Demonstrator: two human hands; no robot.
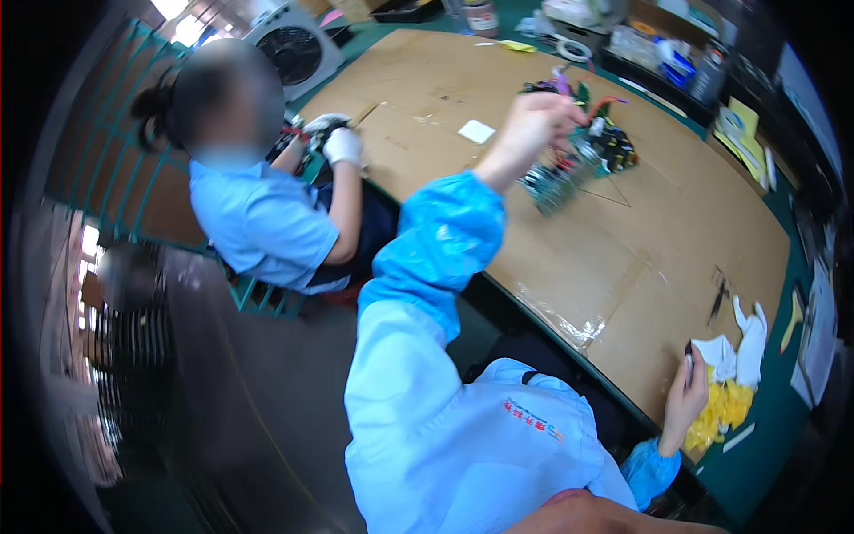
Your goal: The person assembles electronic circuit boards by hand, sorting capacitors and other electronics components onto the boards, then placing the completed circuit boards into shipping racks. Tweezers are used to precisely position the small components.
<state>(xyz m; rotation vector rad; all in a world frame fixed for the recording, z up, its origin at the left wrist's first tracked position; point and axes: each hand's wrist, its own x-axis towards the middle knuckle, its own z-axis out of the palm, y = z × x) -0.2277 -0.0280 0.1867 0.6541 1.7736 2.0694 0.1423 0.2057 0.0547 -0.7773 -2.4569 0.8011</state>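
Note:
My left hand [543,129], in a blue sleeve cover, reaches over the cardboard-covered table with its fingers closed. Slight blur hides exactly what they pinch. Beside and below them lies a cluster of dark wired parts [614,147] with a red wire [607,105] and green bits. Next to it is a clear, shiny bundle [556,185], perhaps bagged parts. My right hand [687,400] is at the table's near right edge, closed around a small dark object [689,351]. Close by are crumpled yellow plastic [725,414] and a white glove [752,338].
At left a co-worker in a blue shirt [267,222] handles dark wired parts with a white-gloved hand [342,147]. A white card [476,132] lies on the cardboard [623,276]. Black bins [649,76], a bottle [710,71] and a yellow-handled tool [792,320] line the far and right sides.

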